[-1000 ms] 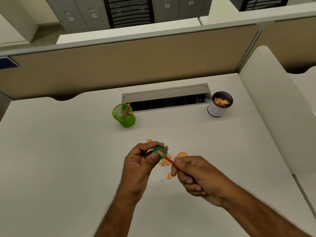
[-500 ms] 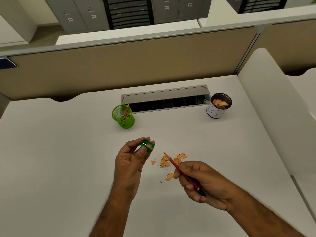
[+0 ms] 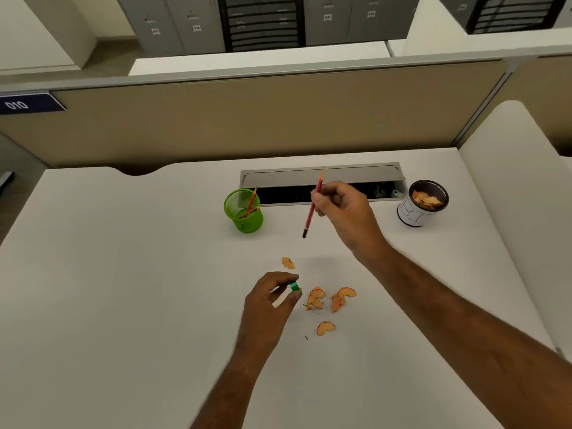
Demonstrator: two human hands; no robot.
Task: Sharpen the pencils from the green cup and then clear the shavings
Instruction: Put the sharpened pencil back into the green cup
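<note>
Pencils are what I am working through, and one red pencil (image 3: pixel 312 209) is pinched in my right hand (image 3: pixel 343 209), fingers curled round its middle, sharpened tip pointing up and dark end hanging down; I am holding it in the air between the green cup (image 3: pixel 244 212) and the black mesh cup (image 3: pixel 424 202), nearer the green one. My left hand (image 3: pixel 269 300) is staying low over the desk (image 3: pixel 123 274), thumb and fingers gripping the little green sharpener (image 3: pixel 294 286), well apart from the other hand. Just beside the sharpener, orange shavings (image 3: pixel 332 300) are lying scattered on the desk, with one curl a little farther out toward the cup. Two pencils (image 3: pixel 250 204) are leaning inside the green cup; I cannot tell whether they are sharpened. The mesh cup with a white label is already holding shavings. Judging by this, I am about to drop this pencil back in, and clearing the shavings is wholly undone
</note>
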